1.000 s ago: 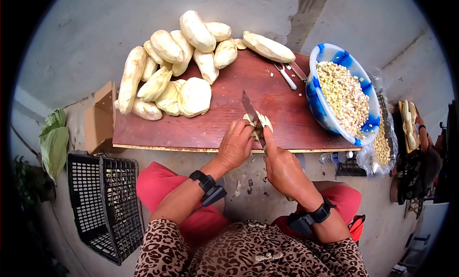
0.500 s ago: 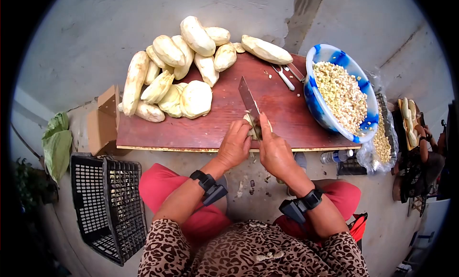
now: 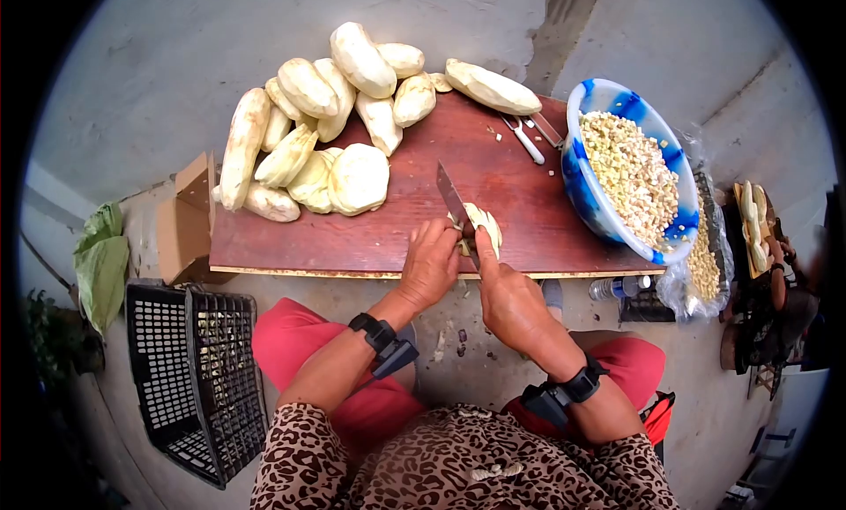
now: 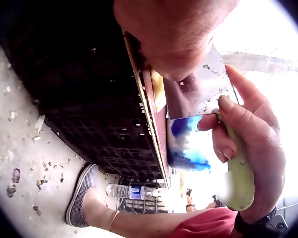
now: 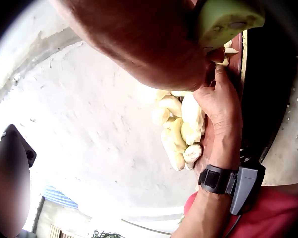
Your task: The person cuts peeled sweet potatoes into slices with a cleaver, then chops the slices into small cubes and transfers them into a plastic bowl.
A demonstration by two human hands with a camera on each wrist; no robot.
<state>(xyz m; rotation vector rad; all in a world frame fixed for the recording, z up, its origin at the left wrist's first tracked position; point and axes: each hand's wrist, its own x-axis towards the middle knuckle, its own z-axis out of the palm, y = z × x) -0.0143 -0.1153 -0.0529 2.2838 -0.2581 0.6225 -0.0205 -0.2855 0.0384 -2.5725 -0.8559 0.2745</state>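
Observation:
My right hand (image 3: 514, 306) grips a broad-bladed kitchen knife (image 3: 448, 190), its forefinger lying along the blade. In the left wrist view the knife's green handle (image 4: 242, 174) shows inside the palm. My left hand (image 3: 429, 262) holds pale peeled eggplant at the table's near edge, fingers curled close to the blade; much of that piece is hidden under them. Cut eggplant slices (image 3: 483, 225) lean on the blade's right side. Several whole peeled eggplants (image 3: 307, 89) are heaped at the back left of the reddish table (image 3: 423, 171), with thick cut pieces (image 3: 359, 180) in front.
A blue-and-white basin (image 3: 586, 188) of diced pieces stands at the table's right end. A white-handled peeler (image 3: 527, 144) lies near one eggplant (image 3: 494, 87). Black crates (image 3: 163, 378) stand at the lower left. A plastic bottle (image 3: 617, 288) is below the right edge.
The knife lifted half a second ago, its blade showing broader, and is now lower among the slices, which have spread to its right. My left hand stays at nearly the same place.

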